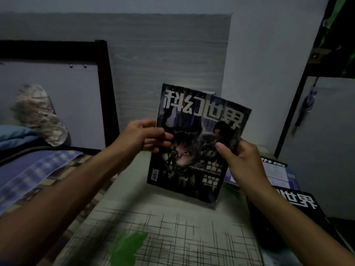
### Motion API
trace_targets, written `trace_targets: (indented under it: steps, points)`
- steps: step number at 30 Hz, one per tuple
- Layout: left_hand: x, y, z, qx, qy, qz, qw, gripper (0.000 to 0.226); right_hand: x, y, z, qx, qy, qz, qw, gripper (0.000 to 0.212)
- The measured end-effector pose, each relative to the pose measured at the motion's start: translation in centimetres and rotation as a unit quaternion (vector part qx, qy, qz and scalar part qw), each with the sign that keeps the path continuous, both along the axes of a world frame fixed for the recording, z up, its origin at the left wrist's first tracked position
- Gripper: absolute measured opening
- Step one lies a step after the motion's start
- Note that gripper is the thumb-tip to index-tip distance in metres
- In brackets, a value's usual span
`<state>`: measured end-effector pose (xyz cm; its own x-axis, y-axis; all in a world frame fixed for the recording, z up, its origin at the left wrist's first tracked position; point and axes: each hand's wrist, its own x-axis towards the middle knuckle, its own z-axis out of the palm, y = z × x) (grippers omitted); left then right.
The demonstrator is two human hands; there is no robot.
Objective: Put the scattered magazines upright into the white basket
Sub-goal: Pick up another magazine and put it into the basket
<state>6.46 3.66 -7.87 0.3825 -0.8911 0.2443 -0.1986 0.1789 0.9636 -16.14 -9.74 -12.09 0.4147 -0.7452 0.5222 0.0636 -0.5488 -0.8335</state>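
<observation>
Nearest me, a dark magazine (284,210) lies flat on the patterned cloth (172,227); beyond it my left hand (141,136) and right hand (243,160) pinch the cat-cover magazine (197,143) upright by its side edges, wall (163,50) behind

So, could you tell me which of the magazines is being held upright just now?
The cat-cover magazine, gripped by the left hand and right hand; the black-covered one and others lie flat on the right.

three magazines (197,143) and two hands (143,138) are visible.
</observation>
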Motion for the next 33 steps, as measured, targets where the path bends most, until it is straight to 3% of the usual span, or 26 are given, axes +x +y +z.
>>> trace_targets:
  steps: [5, 10, 14, 18, 22, 27, 31, 33]
  points:
    - [1.0, -0.6, -2.9, 0.031, -0.018, 0.100, 0.994, 0.013, 1.7, -0.5, -1.9, -0.004, 0.082, 0.019, 0.996, 0.008]
    - [2.4, -1.1, -5.5, 0.063, -0.047, 0.095, 0.992, 0.009, 2.0, -1.8, -3.9, 0.029, 0.116, 0.062, 0.991, 0.031]
    - [1.6, -2.1, -8.4, 0.057, -0.061, 0.119, 0.989, 0.015, 2.0, -2.6, -5.4, 0.015, 0.113, 0.019, 0.993, 0.025]
    - [2.0, -4.9, -6.4, -0.019, -0.045, 0.174, 0.983, 0.013, 4.0, -3.9, -2.6, -0.062, 0.084, -0.016, 0.994, 0.024]
    - [5.2, -9.5, -1.0, -0.073, -0.085, 0.223, 0.968, 0.015, 7.8, -8.0, 2.9, -0.104, 0.054, -0.035, 0.992, 0.025]
    - [10.3, -15.4, 1.3, -0.032, -0.155, 0.237, 0.959, 0.015, 12.3, -14.0, 5.1, -0.065, 0.063, -0.048, 0.995, 0.024]
    - [12.9, -19.2, -1.7, 0.002, -0.160, 0.274, 0.948, 0.012, 15.0, -17.0, 1.7, -0.006, 0.125, -0.074, 0.989, 0.019]
    - [13.5, -20.1, -4.3, 0.044, -0.195, 0.284, 0.938, 0.009, 15.4, -17.2, -0.3, -0.024, 0.165, -0.096, 0.981, 0.019]
